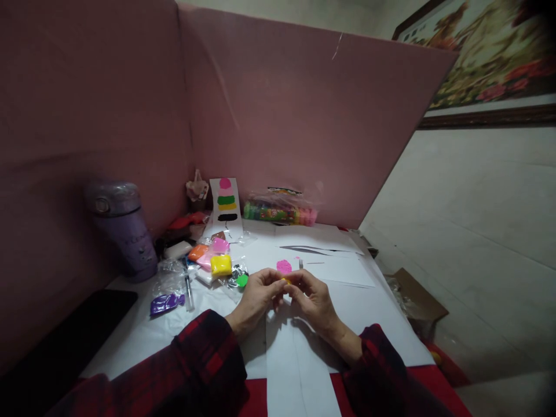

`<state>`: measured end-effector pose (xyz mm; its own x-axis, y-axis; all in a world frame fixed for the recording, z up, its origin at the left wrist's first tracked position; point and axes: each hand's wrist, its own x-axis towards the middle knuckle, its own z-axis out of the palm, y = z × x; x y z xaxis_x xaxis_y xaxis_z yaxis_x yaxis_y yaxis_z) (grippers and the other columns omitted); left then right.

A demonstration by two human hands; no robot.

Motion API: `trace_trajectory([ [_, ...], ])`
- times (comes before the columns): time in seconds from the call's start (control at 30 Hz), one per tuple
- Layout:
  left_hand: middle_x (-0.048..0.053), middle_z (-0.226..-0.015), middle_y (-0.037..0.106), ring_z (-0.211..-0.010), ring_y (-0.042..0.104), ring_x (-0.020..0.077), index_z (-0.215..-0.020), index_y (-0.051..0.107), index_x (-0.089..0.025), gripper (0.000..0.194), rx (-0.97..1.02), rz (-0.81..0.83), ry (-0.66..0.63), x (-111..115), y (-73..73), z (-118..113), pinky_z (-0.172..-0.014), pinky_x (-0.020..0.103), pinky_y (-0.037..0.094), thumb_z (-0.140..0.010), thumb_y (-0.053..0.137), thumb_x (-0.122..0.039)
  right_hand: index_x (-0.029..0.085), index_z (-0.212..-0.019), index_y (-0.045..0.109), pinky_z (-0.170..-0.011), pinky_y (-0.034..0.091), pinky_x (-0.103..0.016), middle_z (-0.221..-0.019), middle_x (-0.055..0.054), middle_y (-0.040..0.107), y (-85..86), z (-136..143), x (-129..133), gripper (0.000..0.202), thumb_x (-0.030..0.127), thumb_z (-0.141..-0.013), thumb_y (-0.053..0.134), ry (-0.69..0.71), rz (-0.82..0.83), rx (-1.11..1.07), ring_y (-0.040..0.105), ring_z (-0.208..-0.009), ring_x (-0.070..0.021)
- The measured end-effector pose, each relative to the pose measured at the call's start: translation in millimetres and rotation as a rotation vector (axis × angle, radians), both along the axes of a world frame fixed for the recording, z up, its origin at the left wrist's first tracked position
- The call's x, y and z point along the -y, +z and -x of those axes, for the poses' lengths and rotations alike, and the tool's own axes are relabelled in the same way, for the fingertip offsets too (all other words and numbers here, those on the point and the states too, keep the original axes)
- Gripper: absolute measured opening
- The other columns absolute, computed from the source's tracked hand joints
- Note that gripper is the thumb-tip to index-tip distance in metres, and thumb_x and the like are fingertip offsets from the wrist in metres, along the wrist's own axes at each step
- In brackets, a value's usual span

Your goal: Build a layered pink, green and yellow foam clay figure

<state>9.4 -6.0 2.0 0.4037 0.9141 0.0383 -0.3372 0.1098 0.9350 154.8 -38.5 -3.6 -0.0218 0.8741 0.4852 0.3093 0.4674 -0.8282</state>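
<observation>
My left hand (259, 296) and my right hand (313, 298) meet above the white paper, fingertips close together. Between them they pinch a small piece of yellow clay (286, 281), mostly covered by the fingers. Just beyond the fingertips lies a textured pink clay disc (284, 266). A fork (300, 264) sits right of the disc, its handle hidden behind my right hand. Farther right is a thin needle-like stick (315, 263). To the left of my left hand are a green clay lump (242, 281) and a yellow clay pack (221, 265).
A purple bottle (125, 231) stands at the left. Nearby are a purple clay pack (167, 304), a syringe-like tube (189, 292) and several other clay packs. A color-swatch card (226, 208) leans at the back beside a bag of colored sticks (281, 213). Pink panels rise behind.
</observation>
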Motion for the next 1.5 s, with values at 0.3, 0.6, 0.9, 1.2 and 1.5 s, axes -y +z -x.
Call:
trace_trajectory([
  [0.3, -0.001, -0.057, 0.060, -0.040, 0.052, 0.0081, -0.082, 0.057, -0.014, 0.041, 0.022, 0.039, -0.061, -2.8, -8.4, -0.6, -0.038, 0.018, 0.038, -0.070, 0.074, -0.049, 0.019, -0.091, 0.063, -0.069, 0.048, -0.030, -0.081, -0.003, 0.062, -1.0, -1.9, -1.1, 0.007, 0.020, -0.090, 0.056, -0.067, -0.211, 0.217, 0.059, -0.074, -0.0167],
  [0.6, -0.005, -0.050, 0.055, -0.036, 0.044, 0.0057, -0.070, 0.057, -0.014, 0.024, 0.041, 0.015, 0.132, -2.9, -2.8, -2.7, -0.036, 0.018, 0.035, -0.064, 0.075, -0.029, 0.018, -0.074, 0.058, -0.055, 0.044, -0.025, -0.064, 0.002, 0.058, 2.5, 1.1, -1.4, 0.014, 0.025, -0.086, 0.061, -0.114, -0.049, 0.113, 0.052, -0.055, -0.0119],
  [0.9, 0.000, -0.056, 0.060, -0.044, 0.052, 0.0086, -0.076, 0.064, -0.011, 0.031, 0.061, -0.015, 0.078, -5.5, -4.0, 1.5, -0.041, 0.019, 0.041, -0.063, 0.079, -0.036, 0.018, -0.079, 0.059, -0.046, 0.044, -0.023, -0.062, 0.003, 0.055, 0.5, -2.9, -7.4, 0.021, 0.037, -0.085, 0.065, -0.128, 0.086, -0.179, 0.051, -0.049, -0.0107],
  [1.2, -0.001, -0.055, 0.058, -0.041, 0.048, 0.0075, -0.079, 0.065, -0.011, 0.035, 0.017, -0.021, -0.006, -0.9, -0.5, 2.0, -0.041, 0.020, 0.037, -0.064, 0.079, -0.040, 0.018, -0.088, 0.065, -0.058, 0.050, -0.026, -0.077, -0.002, 0.065, 2.9, -0.3, -0.6, 0.011, 0.028, -0.084, 0.064, 0.024, 0.024, -0.024, 0.061, -0.065, -0.0152],
  [1.5, -0.003, -0.050, 0.055, -0.038, 0.045, 0.0066, -0.071, 0.062, -0.012, 0.034, -0.004, -0.020, 0.078, -2.8, -3.6, -1.2, -0.039, 0.019, 0.032, -0.064, 0.078, -0.041, 0.017, -0.080, 0.064, -0.057, 0.048, -0.026, -0.070, -0.001, 0.063, 5.4, 0.1, -0.4, 0.014, 0.029, -0.087, 0.061, -0.058, -0.025, 0.083, 0.058, -0.059, -0.0137],
])
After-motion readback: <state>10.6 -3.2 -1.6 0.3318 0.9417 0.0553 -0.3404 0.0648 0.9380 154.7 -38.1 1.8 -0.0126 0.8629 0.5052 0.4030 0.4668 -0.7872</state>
